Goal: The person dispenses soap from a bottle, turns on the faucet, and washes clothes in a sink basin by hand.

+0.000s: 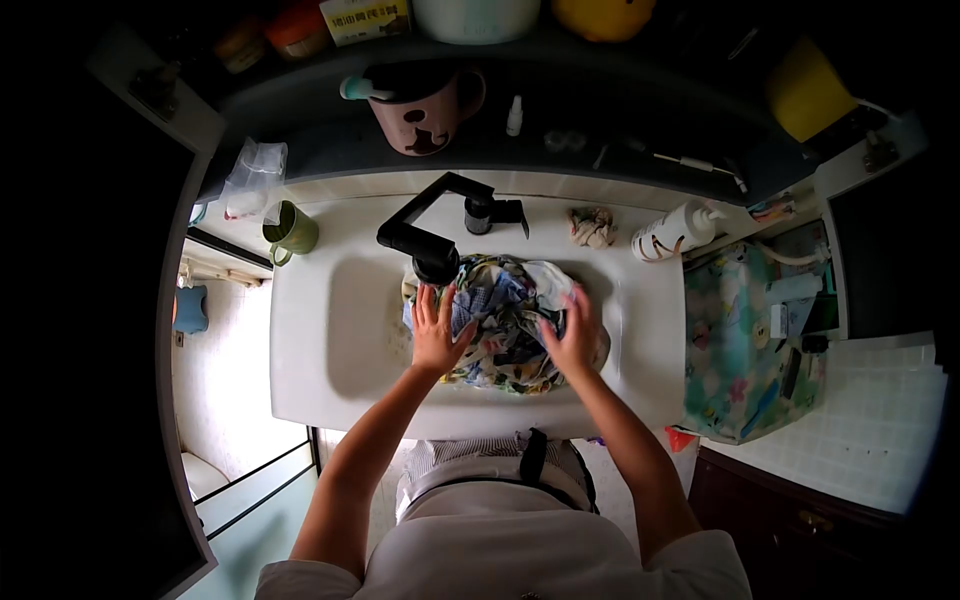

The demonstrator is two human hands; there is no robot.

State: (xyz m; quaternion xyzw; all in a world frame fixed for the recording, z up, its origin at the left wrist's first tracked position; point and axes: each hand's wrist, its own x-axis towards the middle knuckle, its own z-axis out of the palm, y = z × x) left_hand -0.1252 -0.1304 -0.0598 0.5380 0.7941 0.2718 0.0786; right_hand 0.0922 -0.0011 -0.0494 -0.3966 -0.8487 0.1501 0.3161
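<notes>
A bunched heap of patterned cloth (505, 325), multicoloured with blue, white and dark patches, fills much of the white sink (360, 350). My left hand (438, 335) lies on the heap's left side, fingers stretched and apart, close below the spout of the black faucet (435, 262). On the heap's right side rests my right hand (572, 338), with thumb and fingers spread and nothing gripped between them. Part of the cloth is hidden beneath both hands. Whether water is flowing from the faucet I cannot tell.
A green cup (291, 232) stands on the sink's left back corner. Behind the faucet are a crumpled cloth (592, 227) and a white pump bottle (676, 232). A pink mug (425, 115) sits on the dark shelf (330, 135) above. A patterned cover (725, 330) lies to the right.
</notes>
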